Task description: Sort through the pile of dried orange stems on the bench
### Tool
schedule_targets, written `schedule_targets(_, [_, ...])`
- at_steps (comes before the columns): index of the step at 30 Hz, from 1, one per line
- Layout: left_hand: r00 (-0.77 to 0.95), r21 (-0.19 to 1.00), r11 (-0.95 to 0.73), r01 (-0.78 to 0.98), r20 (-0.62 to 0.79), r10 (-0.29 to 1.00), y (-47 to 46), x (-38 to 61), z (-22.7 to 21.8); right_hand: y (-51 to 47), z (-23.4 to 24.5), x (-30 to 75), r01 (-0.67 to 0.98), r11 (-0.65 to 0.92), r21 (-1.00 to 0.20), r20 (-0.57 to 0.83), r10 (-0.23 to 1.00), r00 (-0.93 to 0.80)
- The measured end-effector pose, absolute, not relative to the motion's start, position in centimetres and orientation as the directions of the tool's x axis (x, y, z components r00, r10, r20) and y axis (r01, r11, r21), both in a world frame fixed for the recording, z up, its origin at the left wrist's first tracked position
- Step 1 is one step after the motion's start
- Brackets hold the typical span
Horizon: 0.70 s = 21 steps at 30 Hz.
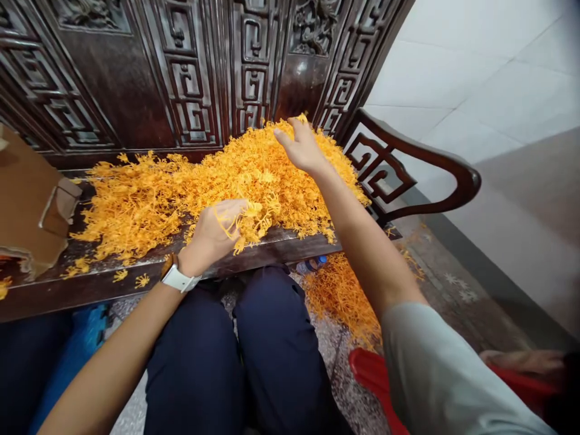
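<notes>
A long heap of small orange-yellow plastic pieces point(154, 199), with thin branching ends, lies on a dark wooden bench point(149, 257). At the heap's front edge, my left hand point(217, 232) is closed around a loose bunch of these plastic pieces point(256, 220). Thin yellow strands loop over the back of that hand. My right hand point(301, 145) reaches over the top of the heap, thumb apart from the fingers. A yellow piece shows by its fingertips, but whether they touch it is unclear. A watch with a white band is on my left wrist.
The bench has a carved back point(194, 78) and a curved armrest point(421, 157). A cardboard box point(31, 193) stands at left. More orange pieces point(344, 296) cover the floor, near a plastic bottle point(310, 264). A red plastic object point(376, 374) and another person's limb point(525, 360) appear lower right.
</notes>
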<state>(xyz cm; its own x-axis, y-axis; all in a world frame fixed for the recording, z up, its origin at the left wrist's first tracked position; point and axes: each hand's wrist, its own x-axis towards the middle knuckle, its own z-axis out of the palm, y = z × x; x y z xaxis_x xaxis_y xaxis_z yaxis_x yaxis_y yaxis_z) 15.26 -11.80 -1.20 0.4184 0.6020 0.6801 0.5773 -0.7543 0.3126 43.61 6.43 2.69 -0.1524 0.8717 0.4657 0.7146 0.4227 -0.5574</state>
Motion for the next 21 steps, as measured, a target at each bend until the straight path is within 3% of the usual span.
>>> schedule_targets(4, [0.434, 0.267, -0.743, 0.613, 0.672, 0.600, -11.7, 15.7, -1.5, 1.8, 2.3, 41.3, 0.576, 0.304, -0.759, 0.301, 0.948, -0.104])
schedule_targets(8, [0.451, 0.278, -0.675, 0.683, 0.567, 0.689, -11.5, 16.3, -1.4, -3.0, 2.2, 38.6, 0.379, 0.283, -0.881, 0.184, 0.943, -0.276])
schedule_targets(14, [0.486, 0.245, -0.597, 0.763, 0.391, 0.782, -11.5, 16.8, -1.2, -5.4, 0.8, 37.0, 0.259, 0.526, -0.810, 0.356, 0.793, -0.495])
schedule_targets(17, [0.511, 0.243, -0.607, 0.757, 0.359, 0.781, -11.6, 16.8, -1.2, -4.9, 0.0, 37.3, 0.195, 0.512, -0.836, 0.404, 0.817, -0.411])
schedule_targets(21, [0.508, 0.251, -0.597, 0.762, 0.341, 0.791, -11.8, 16.9, -1.2, -3.8, -1.0, 38.6, 0.023, 0.262, -0.965, 0.251, 0.944, -0.215])
